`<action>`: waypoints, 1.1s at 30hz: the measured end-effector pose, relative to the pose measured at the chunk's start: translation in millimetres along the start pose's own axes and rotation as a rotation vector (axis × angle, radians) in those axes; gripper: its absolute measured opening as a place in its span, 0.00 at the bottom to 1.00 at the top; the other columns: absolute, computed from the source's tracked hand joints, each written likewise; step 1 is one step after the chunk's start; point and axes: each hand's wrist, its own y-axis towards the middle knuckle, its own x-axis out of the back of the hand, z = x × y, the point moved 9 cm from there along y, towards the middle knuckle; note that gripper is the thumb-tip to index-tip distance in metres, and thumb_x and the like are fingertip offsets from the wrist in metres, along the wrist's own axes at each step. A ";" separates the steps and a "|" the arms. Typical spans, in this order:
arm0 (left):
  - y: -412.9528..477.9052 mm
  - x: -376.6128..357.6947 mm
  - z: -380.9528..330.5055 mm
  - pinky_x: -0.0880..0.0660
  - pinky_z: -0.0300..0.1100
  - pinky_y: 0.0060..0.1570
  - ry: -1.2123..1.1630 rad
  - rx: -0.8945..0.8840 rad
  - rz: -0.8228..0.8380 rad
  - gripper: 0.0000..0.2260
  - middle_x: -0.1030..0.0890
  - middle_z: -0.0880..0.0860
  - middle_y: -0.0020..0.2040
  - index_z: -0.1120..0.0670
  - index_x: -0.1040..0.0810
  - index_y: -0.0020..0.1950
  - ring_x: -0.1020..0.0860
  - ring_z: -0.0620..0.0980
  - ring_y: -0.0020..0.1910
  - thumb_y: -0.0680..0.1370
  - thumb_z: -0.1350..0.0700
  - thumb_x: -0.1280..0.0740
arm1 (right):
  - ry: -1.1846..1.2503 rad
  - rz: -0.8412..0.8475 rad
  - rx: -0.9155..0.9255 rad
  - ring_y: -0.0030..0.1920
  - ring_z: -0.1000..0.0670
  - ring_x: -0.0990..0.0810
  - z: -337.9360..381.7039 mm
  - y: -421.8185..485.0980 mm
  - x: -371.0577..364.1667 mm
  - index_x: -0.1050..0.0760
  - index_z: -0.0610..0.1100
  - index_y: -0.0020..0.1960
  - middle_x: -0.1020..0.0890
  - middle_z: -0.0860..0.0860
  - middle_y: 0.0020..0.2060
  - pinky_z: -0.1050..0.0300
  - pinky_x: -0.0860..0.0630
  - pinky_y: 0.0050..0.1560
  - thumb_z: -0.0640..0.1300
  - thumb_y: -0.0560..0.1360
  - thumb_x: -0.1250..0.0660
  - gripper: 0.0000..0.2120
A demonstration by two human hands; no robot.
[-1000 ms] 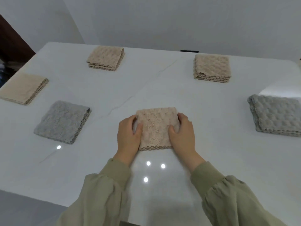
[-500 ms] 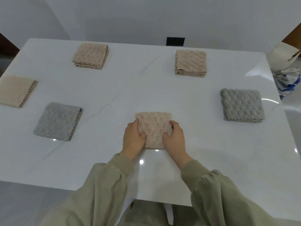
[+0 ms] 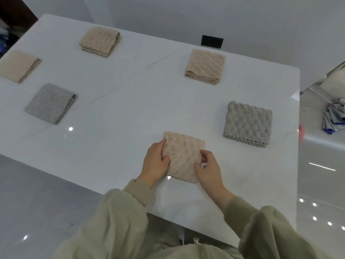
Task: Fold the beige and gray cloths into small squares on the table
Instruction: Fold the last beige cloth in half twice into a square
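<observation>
A small folded beige cloth (image 3: 183, 156) lies near the front edge of the white table (image 3: 130, 101). My left hand (image 3: 155, 163) grips its left edge, thumb on top. My right hand (image 3: 209, 169) grips its right edge, with the fingers curled at the side and the thumb on top. Five more folded squares lie on the table: a gray cloth (image 3: 248, 124) at the right, a gray cloth (image 3: 50, 103) at the left, and beige cloths at the far left (image 3: 18, 65), back left (image 3: 99, 42) and back right (image 3: 205, 66).
The table's right edge is close to the gray cloth, with glossy floor (image 3: 321, 174) beyond it. A bundle of gray and blue fabric (image 3: 334, 118) lies on the floor at the right. A black wall plate (image 3: 212, 41) sits behind the table.
The view has swung to the left and tilted, so the table now runs diagonally. Both hands stay on the beige cloth's sides; my right fingers have curled more at its edge.
</observation>
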 end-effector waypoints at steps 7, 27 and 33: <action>-16.4 10.2 6.9 0.34 0.47 0.67 -0.154 0.081 -0.115 0.24 0.29 0.49 0.63 0.53 0.35 0.72 0.31 0.48 0.64 0.77 0.62 0.38 | 0.128 -0.075 -0.014 0.60 0.52 0.28 -19.0 -18.4 11.7 0.33 0.44 0.67 0.27 0.52 0.59 0.65 0.31 0.56 0.35 0.76 0.37 0.21; 9.2 -6.8 -7.8 0.39 0.46 0.72 -0.548 0.157 0.015 0.22 0.36 0.46 0.74 0.50 0.40 0.76 0.37 0.43 0.72 0.82 0.54 0.43 | 0.241 -0.154 -0.017 0.76 0.54 0.48 0.6 -2.3 -23.6 0.52 0.41 0.77 0.46 0.49 0.76 0.60 0.51 0.75 0.47 0.74 0.43 0.36; 4.5 9.8 1.6 0.39 0.41 0.71 -0.568 0.165 -0.114 0.21 0.34 0.45 0.72 0.49 0.37 0.75 0.35 0.43 0.71 0.81 0.55 0.42 | 0.180 -0.101 0.006 0.75 0.52 0.45 1.9 -0.8 -14.0 0.50 0.42 0.77 0.43 0.48 0.76 0.54 0.47 0.76 0.43 0.77 0.41 0.31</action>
